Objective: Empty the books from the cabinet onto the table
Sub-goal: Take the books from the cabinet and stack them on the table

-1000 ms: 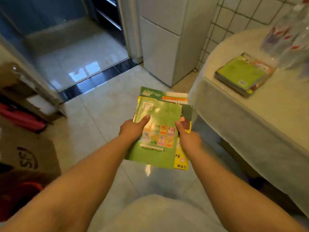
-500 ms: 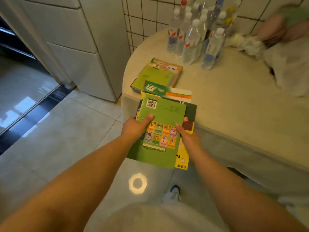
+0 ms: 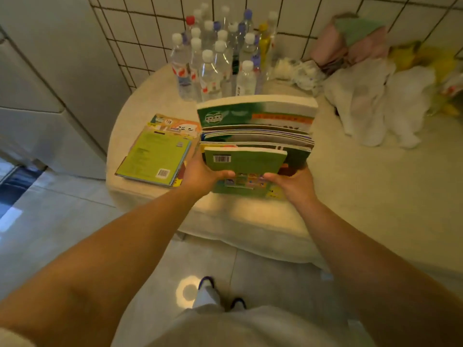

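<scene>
Both hands, left hand [image 3: 200, 175] and right hand [image 3: 294, 184], grip a stack of books [image 3: 255, 136] by its near edge over the table [image 3: 363, 184], beside the books already there [image 3: 156, 156]; next: lower, let go.

Both hands, left [image 3: 200, 175] and right [image 3: 295, 184], hold a tilted book stack [image 3: 255, 136] over the table [image 3: 350, 186].

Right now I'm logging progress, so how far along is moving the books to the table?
Done: one stack of books already lies on the table, left of the load in hand. In hand: the left hand and right hand grip a second bundle of books over the table edge, not plainly set down. Left: releasing it; the cabinet is out of view.
</scene>
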